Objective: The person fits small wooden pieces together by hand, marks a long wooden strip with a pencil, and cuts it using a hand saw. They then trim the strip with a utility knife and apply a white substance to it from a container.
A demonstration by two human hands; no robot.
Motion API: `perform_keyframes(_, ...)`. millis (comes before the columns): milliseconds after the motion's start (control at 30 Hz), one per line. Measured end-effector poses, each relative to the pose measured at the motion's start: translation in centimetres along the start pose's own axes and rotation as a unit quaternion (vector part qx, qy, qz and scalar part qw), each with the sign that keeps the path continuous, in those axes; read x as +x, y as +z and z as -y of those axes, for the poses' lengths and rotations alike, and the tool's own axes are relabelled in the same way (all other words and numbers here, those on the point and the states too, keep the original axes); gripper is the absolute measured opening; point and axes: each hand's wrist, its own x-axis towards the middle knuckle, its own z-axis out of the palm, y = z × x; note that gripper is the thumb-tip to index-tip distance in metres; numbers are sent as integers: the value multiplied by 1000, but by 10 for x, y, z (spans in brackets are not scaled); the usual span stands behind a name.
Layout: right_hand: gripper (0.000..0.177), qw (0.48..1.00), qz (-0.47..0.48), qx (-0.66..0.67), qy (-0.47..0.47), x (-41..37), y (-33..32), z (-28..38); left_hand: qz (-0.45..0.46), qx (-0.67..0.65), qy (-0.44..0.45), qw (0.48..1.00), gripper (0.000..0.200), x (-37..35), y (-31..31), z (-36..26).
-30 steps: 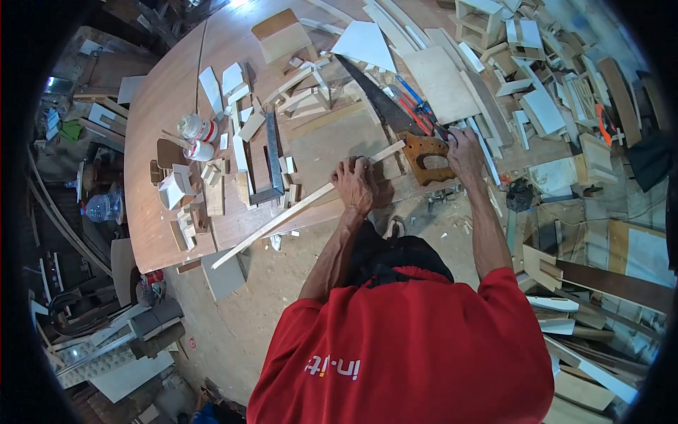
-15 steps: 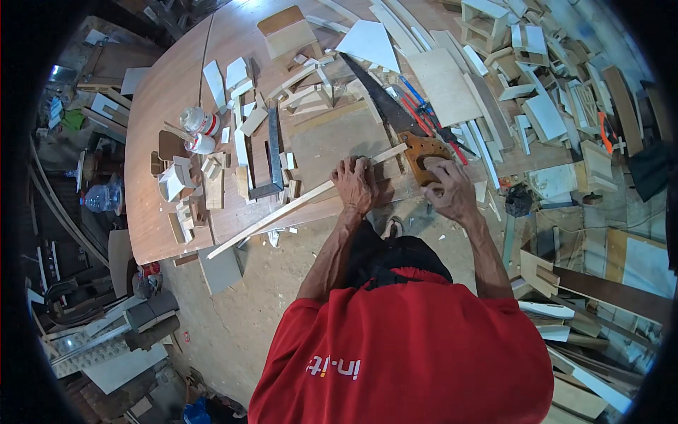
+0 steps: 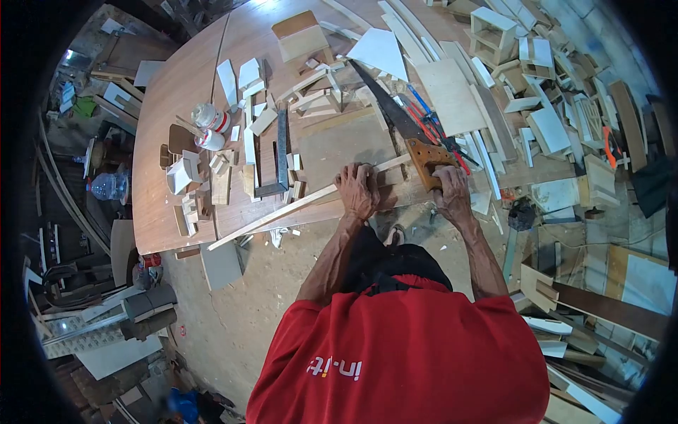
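Currently, with 12 o'clock taken as straight ahead of the person: left hand (image 3: 359, 192) has its fingers curled over a slim wooden strip (image 3: 282, 214), gripping it down at the near edge of the counter (image 3: 173, 120). Strip runs through the hand, short end toward 2 o'clock, long end toward 8 o'clock and out past the counter's edge. Right hand (image 3: 452, 192) is wrapped on the wooden handle (image 3: 421, 157) of a saw (image 3: 395, 114); blade points to 11 o'clock. Strip's short end is just beside the handle; contact cannot be told. From the right hand: red-handled tool (image 3: 424, 127) near, between 11 and 12 o'clock; plywood panel (image 3: 452, 95) at 12; white tapered panel (image 3: 381, 53) farther, at 11; heap of small wooden frames (image 3: 547, 131) at 2, well apart. From the left hand: dark L-shaped bar (image 3: 282, 152) at 10 o'clock; jars (image 3: 210, 140) beyond it, same bearing; clear plastic bottle (image 3: 109, 186) at 9, off the counter.
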Motion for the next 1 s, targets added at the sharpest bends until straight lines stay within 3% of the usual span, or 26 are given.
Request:
perform_keyframes(267, 19, 989, -131, 62, -27, 16, 1, 1, -2, 7, -3, 1000, 18, 2, -3, -5)
perform_keyframes(400, 17, 981, -143, 115, 66, 21, 10, 11, 10, 6, -2, 1000, 19, 1, 1, -2)
perform_keyframes(467, 18, 933, -121, 291, 176, 22, 13, 16, 8, 6, -4, 1000, 19, 0, 0, 3)
perform_keyframes(567, 16, 919, -139, 325, 176, 21, 7, 24, 47, 14, 26, 998, 55, 0, -3, 1)
perform_keyframes(700, 18, 906, -155, 347, 185, 9, -15, 47, 55, 3, 18, 998, 45, 1, 2, -3)
perform_keyframes(800, 19, 906, -179, 329, 198, -16, -25, 53, 58, -2, 3, 998, 27, 4, 6, -6)
perform_keyframes(933, 17, 865, -191, 392, 247, -55, -39, 67, 34, -5, 11, 999, 21, 5, 10, -6)
perform_keyframes(1000, 15, 876, -197, 369, 240, -77, -37, 69, 21, -2, 16, 1000, 19, 4, 12, -6)
